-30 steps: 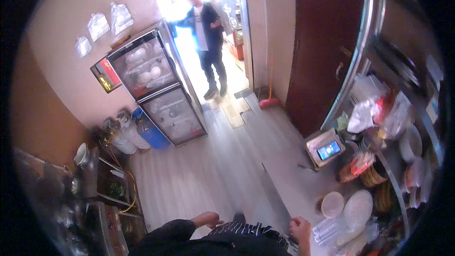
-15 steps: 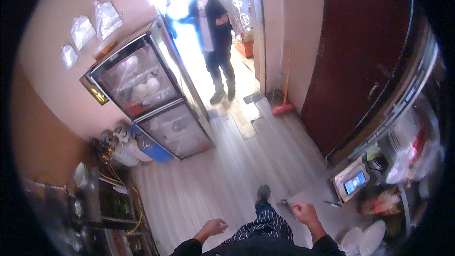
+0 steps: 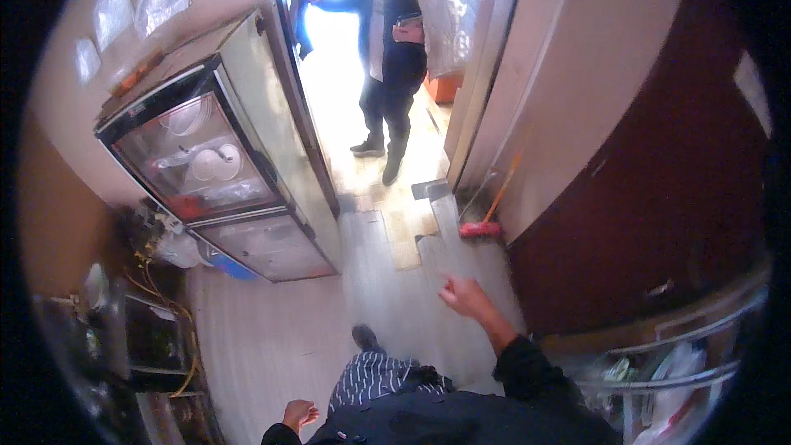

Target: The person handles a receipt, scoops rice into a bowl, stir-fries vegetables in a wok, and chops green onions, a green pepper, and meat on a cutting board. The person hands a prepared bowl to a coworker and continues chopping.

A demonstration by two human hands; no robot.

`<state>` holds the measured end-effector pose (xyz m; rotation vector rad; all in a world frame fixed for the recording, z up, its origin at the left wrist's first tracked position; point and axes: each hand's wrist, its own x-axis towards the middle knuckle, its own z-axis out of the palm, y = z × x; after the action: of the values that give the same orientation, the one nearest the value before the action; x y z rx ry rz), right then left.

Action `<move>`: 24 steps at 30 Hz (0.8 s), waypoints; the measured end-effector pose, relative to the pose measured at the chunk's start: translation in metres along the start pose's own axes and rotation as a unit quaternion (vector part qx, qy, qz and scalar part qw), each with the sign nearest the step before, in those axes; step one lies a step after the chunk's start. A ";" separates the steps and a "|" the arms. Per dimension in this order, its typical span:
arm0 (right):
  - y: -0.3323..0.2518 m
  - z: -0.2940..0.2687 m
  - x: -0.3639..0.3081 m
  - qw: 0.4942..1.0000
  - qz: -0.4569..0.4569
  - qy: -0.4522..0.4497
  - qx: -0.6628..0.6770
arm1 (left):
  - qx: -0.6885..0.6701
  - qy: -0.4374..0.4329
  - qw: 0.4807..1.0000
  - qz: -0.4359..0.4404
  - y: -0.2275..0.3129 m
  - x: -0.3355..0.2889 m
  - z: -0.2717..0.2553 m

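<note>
My right hand (image 3: 468,297) is stretched forward above the floor, its index finger apart from the other, loosely bent fingers. Nothing shows in it. Low by my left side hangs my left hand (image 3: 301,414), fingers slightly bent and apart, also with nothing visible in it. Neither hand touches anything. Below me are my striped apron (image 3: 371,379) and one dark shoe (image 3: 364,335) on the pale plank floor (image 3: 272,330). Ahead, a person (image 3: 391,58) in dark clothes stands in the bright doorway, one arm out to the side and something small in the other hand.
A glass-front cabinet (image 3: 206,156) with stacked bowls stands left of the doorway. A broom (image 3: 482,229) with a red head leans by the right wall, near a dark red door (image 3: 634,222). Metal racks (image 3: 676,383) stand at lower right; shelves with a yellow hose (image 3: 191,354) at lower left.
The doorway, person and cabinet look nearer. My right hand has swung forward and up, while my left hand has dropped back. The person's arm is now raised outward.
</note>
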<state>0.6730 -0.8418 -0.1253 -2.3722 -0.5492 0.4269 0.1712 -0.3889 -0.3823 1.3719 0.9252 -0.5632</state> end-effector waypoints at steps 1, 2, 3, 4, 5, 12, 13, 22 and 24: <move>-0.019 -0.028 0.051 0.999 0.006 0.000 0.054 | 0.073 -0.038 0.994 0.072 0.015 0.016 0.010; -0.043 -0.057 0.101 0.998 -0.002 0.049 0.049 | 0.146 -0.075 0.976 0.143 0.031 0.029 0.018; -0.069 -0.090 0.149 0.986 -0.091 0.140 0.006 | 0.187 -0.096 0.963 0.166 0.049 0.048 0.023; -0.095 -0.127 0.189 0.981 -0.112 0.156 0.006 | 0.225 -0.116 0.949 0.190 0.066 0.067 0.027; -0.124 -0.169 0.231 0.978 -0.126 0.162 -0.027 | 0.235 -0.127 0.948 0.174 0.086 0.091 0.032; -0.294 -0.379 0.445 0.918 -0.210 0.298 -0.152 | -0.348 -0.172 0.922 -0.008 0.273 0.269 -0.001; -0.304 -0.397 0.476 0.906 -0.219 0.309 -0.187 | -0.464 -0.171 0.869 -0.013 0.303 0.284 -0.010; -0.300 -0.511 0.731 0.918 -0.219 0.273 -0.187 | -0.177 0.151 0.972 0.011 0.426 0.281 0.048; -0.289 -0.530 0.790 0.947 -0.214 0.229 -0.071 | -0.166 0.118 0.978 -0.045 0.425 0.279 0.076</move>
<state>1.5021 -0.5351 0.3296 -2.2873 -0.8601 -0.3610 0.6838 -0.3501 -0.3721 1.1106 1.2194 -0.2986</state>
